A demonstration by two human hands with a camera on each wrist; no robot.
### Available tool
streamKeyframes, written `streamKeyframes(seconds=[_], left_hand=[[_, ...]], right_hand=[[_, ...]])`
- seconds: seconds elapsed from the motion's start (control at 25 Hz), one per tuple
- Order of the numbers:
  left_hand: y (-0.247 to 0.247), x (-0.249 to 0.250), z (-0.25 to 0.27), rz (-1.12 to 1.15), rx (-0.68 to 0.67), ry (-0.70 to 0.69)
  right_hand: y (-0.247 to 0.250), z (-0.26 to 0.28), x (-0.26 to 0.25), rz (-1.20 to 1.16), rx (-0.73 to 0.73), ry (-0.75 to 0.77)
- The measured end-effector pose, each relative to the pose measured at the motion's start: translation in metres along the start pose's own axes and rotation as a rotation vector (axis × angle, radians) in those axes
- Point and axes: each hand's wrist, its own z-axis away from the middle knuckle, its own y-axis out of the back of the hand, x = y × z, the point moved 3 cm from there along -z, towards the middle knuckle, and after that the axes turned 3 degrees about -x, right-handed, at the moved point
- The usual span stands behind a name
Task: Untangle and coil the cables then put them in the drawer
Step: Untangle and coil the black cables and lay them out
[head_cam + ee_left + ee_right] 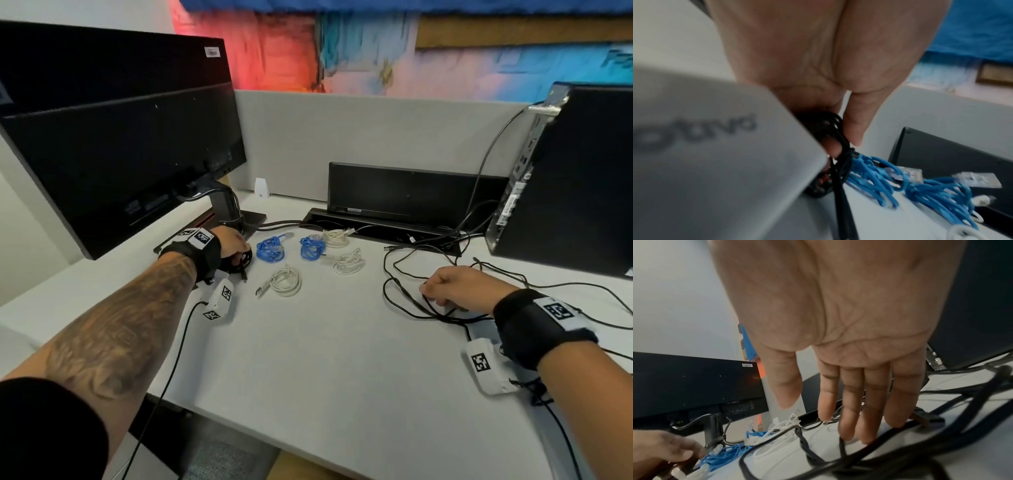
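Observation:
My left hand [239, 253] grips a coiled black cable [246, 263] beside the monitor's foot; the left wrist view shows its thumb [856, 133] and a finger curled round the coil [838, 142]. To its right lie two blue coils [272, 248] [311, 246] and three white coils [286, 282] [347, 262] [335, 236]. A long loose black cable [404, 294] sprawls in loops on the right of the desk. My right hand [432, 291] rests over it with fingers straight [846, 418], the tips touching the cable [838, 464]. No drawer is in view.
A black monitor [120, 147] on a stand fills the left. A computer tower [575, 178] stands at the right with cables running from it. A raised black cable-tray lid [404, 195] sits at the back against the grey partition [342, 137].

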Motion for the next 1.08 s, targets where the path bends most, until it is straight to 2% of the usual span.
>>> streamKeyframes(seconds=[0.16,0.24,0.32,0.36,0.44,0.48,0.56,0.64,0.72,0.8,0.92,1.0,1.08], left_hand=[[-0.001,0.017,-0.009,-0.168,0.023,-0.033],[0.005,0.032,-0.005,-0.362,0.01,-0.038],[0.013,0.058,0.003,-0.536,0.095,-0.101],[0.017,0.079,0.012,-0.526,0.159,-0.183],[0.01,0.12,0.035,-0.302,0.194,-0.374],[-0.001,0.143,0.048,-0.137,0.142,-0.478],[-0.031,0.184,0.076,0.055,-0.079,-0.665],[-0.064,0.215,0.097,0.116,-0.286,-0.775],[-0.096,0.236,0.106,0.029,-0.387,-0.836],[-0.121,0.251,0.111,-0.082,-0.374,-0.871],[-0.133,0.258,0.105,0.063,-0.301,-0.857],[-0.132,0.258,0.099,0.138,-0.297,-0.82],[-0.13,0.261,0.1,0.164,-0.278,-0.835]], right_hand=[[0.001,0.007,-0.002,0.104,-0.013,0.038],[0.007,0.012,-0.002,0.154,-0.023,0.07],[0.013,0.017,0.0,0.19,-0.046,0.076],[0.013,0.018,0.002,0.245,-0.074,0.066],[0.006,0.016,0.007,0.413,-0.155,0.032],[0.002,0.015,0.009,0.467,-0.172,0.024],[0.003,0.016,0.008,0.477,-0.11,0.061],[0.021,0.024,0.001,0.385,0.058,0.16],[0.045,0.037,-0.008,0.206,0.23,0.264],[0.067,0.05,-0.015,-0.02,0.327,0.338],[0.093,0.063,-0.022,-0.299,0.423,0.407],[0.112,0.071,-0.025,-0.398,0.508,0.445],[0.121,0.074,-0.032,-0.496,0.535,0.479]])
